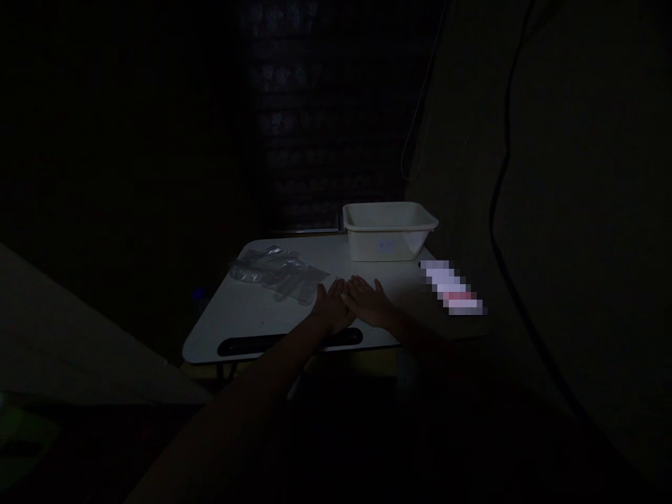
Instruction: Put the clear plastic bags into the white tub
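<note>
Both my hands meet over the front middle of a small white table (294,320). My left hand (332,308) is stretched out with its thumb apart, and nothing shows in it. The fingers of my right hand (367,302) overlap those of the left, straight and flat, with the thumb raised. Just beyond and to the left of my hands lie clear plastic bags (286,274), crumpled and flat on the tabletop. Behind my hands, at the far right of the table, stands a white plastic basin (388,245). What is under my palms is hidden.
A pixelated, bright flat object (452,288) lies at the table's right edge. A black slotted strip (252,344) runs along the front edge. A dark cable (496,196) hangs on the right, and a blue-capped item (198,294) is left of the table. The room is very dim.
</note>
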{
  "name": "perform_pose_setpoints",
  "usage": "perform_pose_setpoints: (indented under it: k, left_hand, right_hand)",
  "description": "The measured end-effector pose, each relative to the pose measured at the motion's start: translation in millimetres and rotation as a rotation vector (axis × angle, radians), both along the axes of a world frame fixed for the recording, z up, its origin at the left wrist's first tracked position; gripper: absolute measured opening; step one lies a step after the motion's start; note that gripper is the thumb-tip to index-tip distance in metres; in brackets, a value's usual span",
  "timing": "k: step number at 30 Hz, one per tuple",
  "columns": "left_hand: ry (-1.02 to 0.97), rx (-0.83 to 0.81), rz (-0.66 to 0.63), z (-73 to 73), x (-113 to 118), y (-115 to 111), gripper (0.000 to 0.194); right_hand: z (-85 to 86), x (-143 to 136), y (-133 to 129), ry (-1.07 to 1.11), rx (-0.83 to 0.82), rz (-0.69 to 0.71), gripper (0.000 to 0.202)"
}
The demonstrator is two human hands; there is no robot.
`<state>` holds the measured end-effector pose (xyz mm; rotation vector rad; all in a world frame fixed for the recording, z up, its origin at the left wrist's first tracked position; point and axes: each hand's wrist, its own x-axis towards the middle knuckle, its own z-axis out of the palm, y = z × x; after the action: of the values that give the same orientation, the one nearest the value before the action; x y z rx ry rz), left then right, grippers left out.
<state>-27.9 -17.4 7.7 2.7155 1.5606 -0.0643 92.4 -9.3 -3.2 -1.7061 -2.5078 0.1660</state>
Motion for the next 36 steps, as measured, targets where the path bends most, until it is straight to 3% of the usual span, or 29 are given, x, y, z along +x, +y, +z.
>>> perform_pose_setpoints:
  k: [6, 13, 21, 27, 36]
  left_hand:
    - [0.01, 0.041, -0.013, 2.2, 2.4, -1.9, 0.057]
    - [-0.002, 0.082, 0.083, -1.0, 2.9, -4.7, 0.06]
    - [-0.037, 0.077, -0.002, -0.9, -0.3, -2.9, 0.054]
    - [-0.009, 0.009, 0.009, -2.9, 0.6, 0.2, 0.054]
    - [-0.02, 0.069, 0.033, -1.8, 1.6, -3.9, 0.055]
  right_hand:
    - [-0.4, -1.5, 1.9, 0.001, -0.022, -0.025, 0.061]
    - [-0.7, -2.2, -3.2, 0.006, 0.125, -0.015, 0.053]
    - [0.2, -1.6, -2.9, 0.028, 0.049, -0.007, 0.057]
    - [0.2, -0.7, -0.4, 0.006, -0.022, -0.008, 0.06]
    - [-1.9, 2.0, -3.9, 0.017, 0.086, -0.008, 0.055]
